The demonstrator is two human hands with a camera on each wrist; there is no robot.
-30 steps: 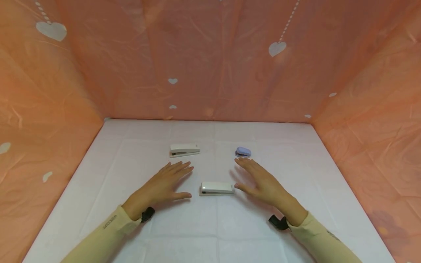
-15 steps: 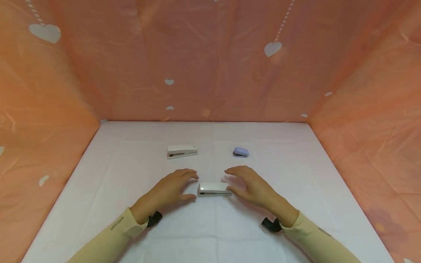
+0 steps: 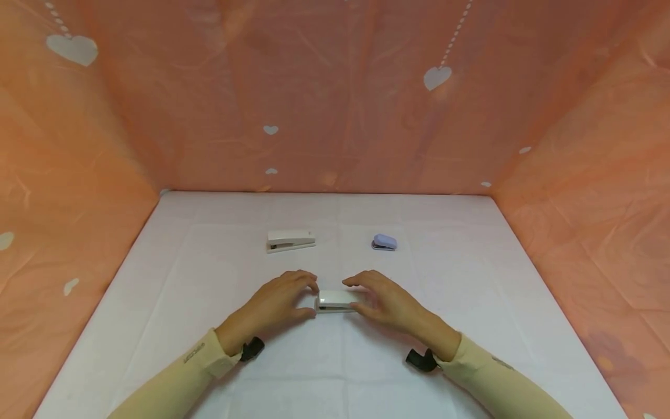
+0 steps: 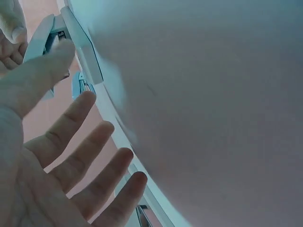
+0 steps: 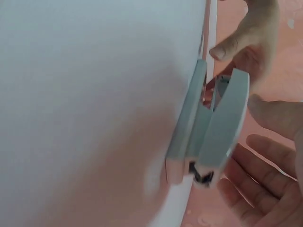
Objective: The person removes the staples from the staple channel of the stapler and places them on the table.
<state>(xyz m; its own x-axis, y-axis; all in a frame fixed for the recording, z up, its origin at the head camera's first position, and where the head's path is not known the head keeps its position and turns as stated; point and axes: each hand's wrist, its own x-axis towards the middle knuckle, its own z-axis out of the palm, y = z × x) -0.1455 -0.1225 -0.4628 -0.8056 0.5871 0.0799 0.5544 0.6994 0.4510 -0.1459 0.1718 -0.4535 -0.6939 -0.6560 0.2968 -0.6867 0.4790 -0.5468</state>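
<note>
- Both hands had closed in on the near white stapler (image 3: 337,301) since a moment before.
- Left hand (image 3: 274,302) touched its left end, fingers loosely spread, gripping nothing.
- Right hand (image 3: 384,299) curled around its right end.
- It lay on the white table (image 3: 471,326), mid-front.

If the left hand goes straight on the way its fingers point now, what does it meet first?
Probably the near white stapler. The left hand points right toward its end, fingertips already at it or almost touching; the right hand is at the other end.
</note>
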